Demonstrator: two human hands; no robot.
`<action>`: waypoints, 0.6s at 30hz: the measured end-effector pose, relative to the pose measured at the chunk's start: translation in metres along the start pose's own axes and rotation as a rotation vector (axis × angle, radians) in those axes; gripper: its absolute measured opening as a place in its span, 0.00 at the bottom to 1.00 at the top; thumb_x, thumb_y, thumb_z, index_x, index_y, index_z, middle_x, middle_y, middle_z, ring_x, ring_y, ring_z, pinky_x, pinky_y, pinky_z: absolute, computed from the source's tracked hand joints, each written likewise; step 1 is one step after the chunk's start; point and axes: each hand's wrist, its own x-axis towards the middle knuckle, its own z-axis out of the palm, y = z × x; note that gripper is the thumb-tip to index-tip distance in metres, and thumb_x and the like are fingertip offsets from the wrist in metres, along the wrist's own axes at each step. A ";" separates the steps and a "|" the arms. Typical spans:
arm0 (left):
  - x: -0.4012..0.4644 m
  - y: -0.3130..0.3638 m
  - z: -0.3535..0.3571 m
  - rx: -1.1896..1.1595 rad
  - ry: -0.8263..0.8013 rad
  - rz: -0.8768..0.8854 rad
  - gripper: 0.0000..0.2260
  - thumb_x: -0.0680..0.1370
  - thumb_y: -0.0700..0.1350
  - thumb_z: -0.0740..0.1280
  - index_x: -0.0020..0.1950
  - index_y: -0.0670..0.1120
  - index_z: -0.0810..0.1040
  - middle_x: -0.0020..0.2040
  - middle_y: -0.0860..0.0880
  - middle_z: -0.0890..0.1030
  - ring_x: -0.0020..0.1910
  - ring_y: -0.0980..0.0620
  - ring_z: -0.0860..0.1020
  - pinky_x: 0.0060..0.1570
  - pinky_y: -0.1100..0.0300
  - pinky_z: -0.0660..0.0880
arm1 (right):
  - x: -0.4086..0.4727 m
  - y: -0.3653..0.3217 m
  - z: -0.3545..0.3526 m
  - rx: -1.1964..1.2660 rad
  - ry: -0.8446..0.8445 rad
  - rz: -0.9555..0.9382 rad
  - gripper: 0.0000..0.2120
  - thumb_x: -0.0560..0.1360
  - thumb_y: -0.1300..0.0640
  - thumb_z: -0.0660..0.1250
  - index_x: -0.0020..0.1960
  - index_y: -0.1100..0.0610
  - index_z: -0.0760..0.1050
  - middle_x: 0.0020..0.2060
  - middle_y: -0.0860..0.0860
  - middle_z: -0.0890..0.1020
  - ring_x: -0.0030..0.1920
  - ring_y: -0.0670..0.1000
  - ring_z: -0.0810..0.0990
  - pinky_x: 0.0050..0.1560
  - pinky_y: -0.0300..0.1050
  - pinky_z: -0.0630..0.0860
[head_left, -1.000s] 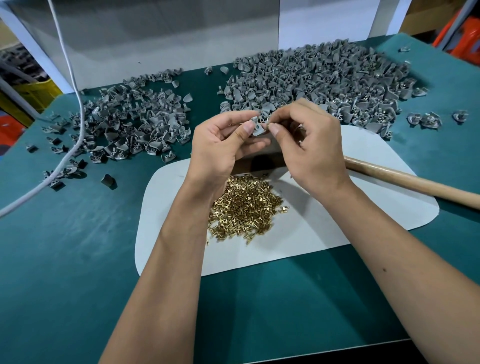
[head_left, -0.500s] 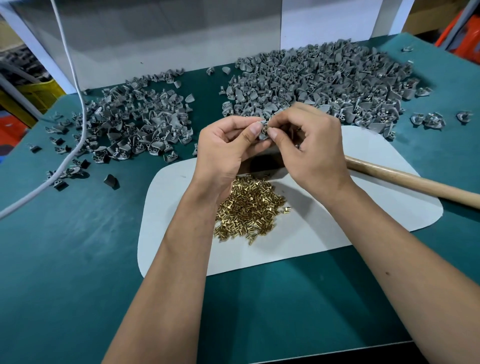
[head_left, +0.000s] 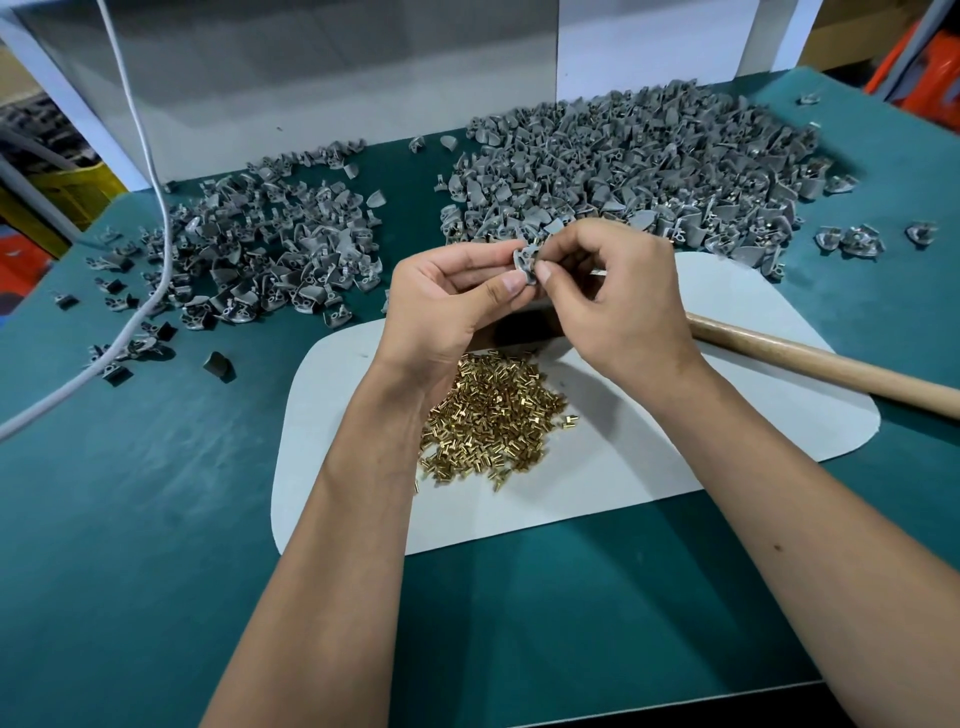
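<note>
Head view: my left hand (head_left: 441, 306) and right hand (head_left: 613, 291) both pinch one grey clip (head_left: 525, 262) above the brass rivets (head_left: 493, 421).

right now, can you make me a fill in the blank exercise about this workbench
The left hand and the right hand together pinch one small ____ part.
The brass pins lie heaped on the ____ mat.
The wooden handle lies on the person's ____ side, partly on the mat.
Missing words: grey; white; right.
</note>
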 end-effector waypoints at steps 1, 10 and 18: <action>0.000 0.000 0.000 0.002 0.006 -0.001 0.14 0.73 0.27 0.72 0.59 0.31 0.81 0.47 0.37 0.86 0.44 0.46 0.86 0.50 0.57 0.84 | 0.000 0.000 0.000 -0.001 -0.005 0.003 0.03 0.74 0.60 0.71 0.45 0.58 0.83 0.40 0.49 0.84 0.42 0.48 0.81 0.46 0.40 0.77; -0.003 -0.003 0.009 0.066 0.051 0.004 0.11 0.71 0.25 0.73 0.49 0.37 0.84 0.40 0.42 0.87 0.38 0.49 0.86 0.43 0.60 0.84 | 0.000 0.002 -0.002 -0.046 -0.088 0.107 0.08 0.74 0.62 0.73 0.43 0.49 0.81 0.36 0.44 0.81 0.37 0.37 0.77 0.40 0.24 0.68; -0.003 -0.004 0.013 0.043 0.094 -0.004 0.11 0.71 0.27 0.75 0.52 0.36 0.83 0.42 0.40 0.87 0.41 0.46 0.87 0.45 0.58 0.84 | -0.001 0.001 -0.004 -0.008 -0.068 0.090 0.04 0.75 0.61 0.72 0.45 0.54 0.83 0.38 0.46 0.83 0.39 0.39 0.79 0.43 0.29 0.72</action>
